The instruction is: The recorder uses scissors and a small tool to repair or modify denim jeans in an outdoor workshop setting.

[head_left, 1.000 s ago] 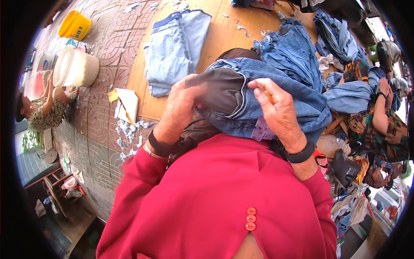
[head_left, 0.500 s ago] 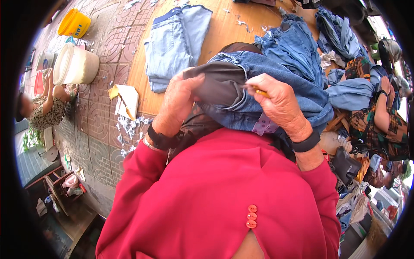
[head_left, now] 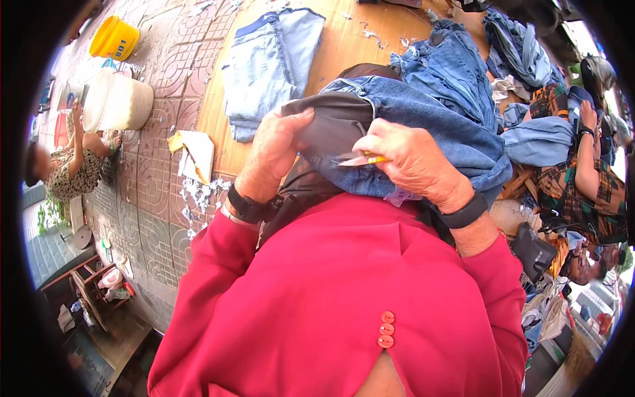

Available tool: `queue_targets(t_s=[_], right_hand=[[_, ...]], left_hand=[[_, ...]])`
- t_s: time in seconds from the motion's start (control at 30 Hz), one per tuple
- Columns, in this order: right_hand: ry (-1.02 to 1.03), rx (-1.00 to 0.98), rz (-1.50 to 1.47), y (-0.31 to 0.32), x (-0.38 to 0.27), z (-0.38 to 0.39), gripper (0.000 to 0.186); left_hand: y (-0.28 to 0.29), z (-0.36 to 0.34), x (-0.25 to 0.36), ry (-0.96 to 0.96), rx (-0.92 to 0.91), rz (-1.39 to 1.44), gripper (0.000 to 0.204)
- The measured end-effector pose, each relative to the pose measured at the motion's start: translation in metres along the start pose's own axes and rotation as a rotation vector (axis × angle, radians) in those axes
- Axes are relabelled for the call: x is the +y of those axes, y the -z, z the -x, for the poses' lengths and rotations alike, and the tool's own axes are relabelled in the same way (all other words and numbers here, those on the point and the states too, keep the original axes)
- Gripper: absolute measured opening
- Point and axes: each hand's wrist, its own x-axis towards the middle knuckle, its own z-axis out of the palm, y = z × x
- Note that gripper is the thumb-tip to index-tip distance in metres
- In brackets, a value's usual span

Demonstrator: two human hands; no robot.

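Note:
A pair of dark blue denim jeans [head_left: 436, 122] lies across my lap, with a dark grey lining cloth [head_left: 334, 116] showing at its near left end. The lining's left edge is pinched between the thumb and fingers of my left hand [head_left: 274, 142]. My right hand [head_left: 413, 159] is closed round thread snips [head_left: 360, 159] with yellow handles. Their pointed metal blades stick out leftward, over the lower edge of the lining. Whether the blades touch cloth cannot be made out. Below my right hand, a bit of purple cloth [head_left: 402, 196] shows.
Folded light blue jeans [head_left: 261, 73] lie on the wooden board [head_left: 357, 43], with more denim [head_left: 450, 69] behind. White buckets, a yellow bucket [head_left: 114, 38] and a seated person [head_left: 69, 162] are at left; another person [head_left: 582, 172] sits at right. Blue lint [head_left: 202, 195] litters the paving.
My right hand has moved left and slightly down, turning so the snips' blades now show plainly. My left hand keeps hold of the lining in nearly the same place.

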Motion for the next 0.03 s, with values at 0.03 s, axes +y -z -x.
queue_targets(t_s=[0.03], right_hand=[[0.001, -0.054, 0.078, -0.0015, 0.0003, 0.0006, 0.029]], left_hand=[[-0.0002, -0.0002, 0.0009, -0.003, -0.002, 0.000, 0.020]])
